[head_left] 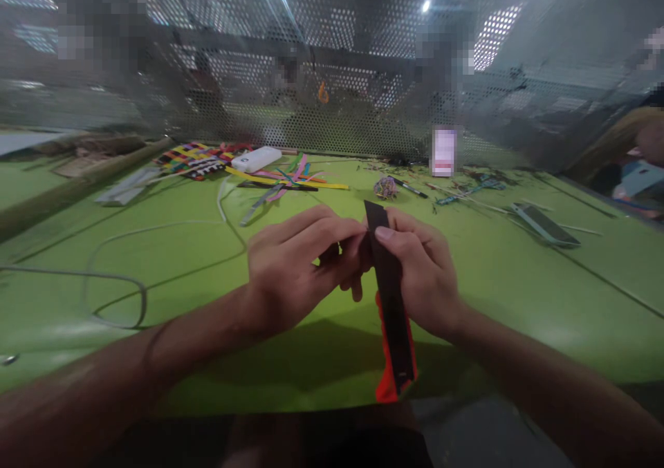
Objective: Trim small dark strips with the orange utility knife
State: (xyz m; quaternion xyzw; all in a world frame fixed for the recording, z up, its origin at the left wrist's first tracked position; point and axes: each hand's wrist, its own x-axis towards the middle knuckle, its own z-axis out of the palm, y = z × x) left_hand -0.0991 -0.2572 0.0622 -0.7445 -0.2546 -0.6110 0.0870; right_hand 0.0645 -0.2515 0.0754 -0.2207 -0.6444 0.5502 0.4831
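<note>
Left hand (pixel 298 267): fingertips pinched together beside the knife (pixel 390 295); contents unclear.
Right hand (pixel 428 267): gripped the knife, thumb on its dark side.
Worktop (pixel 187 254): lay green beneath the tilted knife.

That's a box cutter (pixel 391 295) just right of centre, reaching down into the lower part of the frame: a long, dark, flat blade with a slanted end, pointing up and slightly left, and a bright orange-red handle below.
</note>
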